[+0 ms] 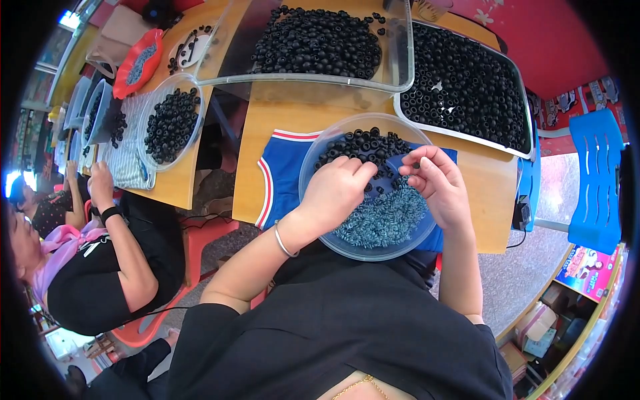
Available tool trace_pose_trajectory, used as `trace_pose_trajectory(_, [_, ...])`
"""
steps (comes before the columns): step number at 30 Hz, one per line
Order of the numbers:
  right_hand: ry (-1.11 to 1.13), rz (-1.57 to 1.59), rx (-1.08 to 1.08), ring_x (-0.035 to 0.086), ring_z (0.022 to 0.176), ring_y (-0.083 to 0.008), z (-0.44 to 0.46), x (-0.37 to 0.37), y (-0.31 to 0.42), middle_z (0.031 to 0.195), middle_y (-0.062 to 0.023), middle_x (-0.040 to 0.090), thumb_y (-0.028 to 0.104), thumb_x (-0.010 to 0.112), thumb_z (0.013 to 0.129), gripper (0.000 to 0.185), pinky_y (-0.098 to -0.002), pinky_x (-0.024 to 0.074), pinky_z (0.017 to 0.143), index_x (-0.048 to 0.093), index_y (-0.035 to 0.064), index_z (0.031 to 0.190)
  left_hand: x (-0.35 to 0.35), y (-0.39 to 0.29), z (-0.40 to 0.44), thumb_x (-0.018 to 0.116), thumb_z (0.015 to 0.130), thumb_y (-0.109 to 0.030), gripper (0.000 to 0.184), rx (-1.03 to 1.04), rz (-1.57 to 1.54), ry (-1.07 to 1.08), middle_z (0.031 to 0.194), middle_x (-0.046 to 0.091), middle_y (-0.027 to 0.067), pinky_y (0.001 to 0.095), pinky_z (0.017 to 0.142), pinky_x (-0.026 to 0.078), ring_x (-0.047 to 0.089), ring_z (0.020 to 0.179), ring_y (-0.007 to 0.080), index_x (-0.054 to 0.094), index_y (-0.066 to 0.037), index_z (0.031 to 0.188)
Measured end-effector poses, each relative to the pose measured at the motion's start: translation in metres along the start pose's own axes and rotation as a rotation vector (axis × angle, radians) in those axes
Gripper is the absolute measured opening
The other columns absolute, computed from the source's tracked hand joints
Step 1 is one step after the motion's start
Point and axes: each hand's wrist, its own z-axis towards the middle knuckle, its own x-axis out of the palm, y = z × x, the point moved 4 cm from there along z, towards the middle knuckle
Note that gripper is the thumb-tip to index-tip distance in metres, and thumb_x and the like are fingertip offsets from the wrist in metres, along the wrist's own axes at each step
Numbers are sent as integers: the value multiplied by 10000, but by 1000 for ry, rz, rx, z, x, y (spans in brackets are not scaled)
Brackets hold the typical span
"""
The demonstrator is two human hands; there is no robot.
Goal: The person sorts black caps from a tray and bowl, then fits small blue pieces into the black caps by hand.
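A round clear tub rests on a blue cloth with red and white trim. Black ring-like parts fill its far side, and small translucent bluish pieces lie in its near side. Over the tub's left part is my left hand, fingers bent together and pointing down at the parts; what they hold is hidden. My right hand is raised over the right side, thumb and fingertips pinched on a small dark part.
Behind the tub stand a large clear bin and a white tray, both with black parts. At left, a seated person works beside another round tub and a red dish. A blue chair is at right.
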Motion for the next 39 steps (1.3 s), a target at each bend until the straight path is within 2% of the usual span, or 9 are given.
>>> trace_pose_trajectory(3, [14,-36,29,584,902,-75,-1,3,-4,991,-26,622,160,544,966,177,-204,468,751,597,17,1057,-15,-1,2,673,736,23,376,-183,-495,-34,839,592,72,304,674,510,606,763,188,575,-48,1092])
trace_pose_trajectory(6, [118,-297,70,556,897,-56,-3,5,-11,968,-14,617,169,573,953,179,-196,447,759,603,25,1055,-22,-5,2,670,754,46,429,-143,-590,-151,856,596,69,284,681,519,615,746,167,562,-41,1159])
trace_pose_trajectory(7, [122,-324,49,534,852,-39,-5,14,-8,956,-7,613,152,622,922,181,-195,434,728,605,21,1045,-23,-8,3,673,752,50,435,-111,-576,-167,852,599,72,286,681,520,617,742,170,560,-41,1162])
trace_pose_trajectory(11, [125,-490,-5,568,773,-41,-3,16,-16,876,1,642,97,666,879,168,-190,453,688,607,3,1006,-23,-15,4,671,758,46,443,-16,-550,-205,865,597,94,315,668,529,623,762,210,544,-43,1173])
trace_pose_trajectory(15, [81,-422,-3,537,723,-24,-5,17,-14,827,16,637,91,655,880,136,-176,428,646,635,4,983,-19,-14,2,690,755,26,450,42,-593,-221,894,595,108,330,663,531,628,774,231,537,-44,1172])
trace_pose_trajectory(18, [44,-472,-4,493,683,-11,-7,14,-11,806,34,619,83,644,882,118,-171,397,611,654,7,972,-22,-13,3,730,749,-15,410,-8,-616,-174,903,628,93,310,713,525,640,811,205,580,-45,1130])
trace_pose_trajectory(21, [2,-532,-27,462,654,-6,-7,4,-8,789,54,604,72,636,878,112,-170,380,594,664,13,970,-15,-4,4,716,743,-34,326,79,-278,-75,904,622,92,336,760,513,621,854,242,615,-45,1052])
trace_pose_trajectory(27, [-22,-585,-32,483,718,-4,-10,-2,-5,808,55,578,49,617,882,102,-161,382,647,649,5,968,1,-1,3,687,701,-44,210,124,-63,85,874,604,70,365,747,500,596,824,253,660,-47,909])
trace_pose_trajectory(39, [-25,-606,-77,465,691,-7,-13,-5,-4,805,53,586,61,631,875,111,-171,375,616,656,3,967,15,-6,6,646,643,-32,199,111,67,81,795,552,78,373,700,496,582,783,264,623,-53,840])
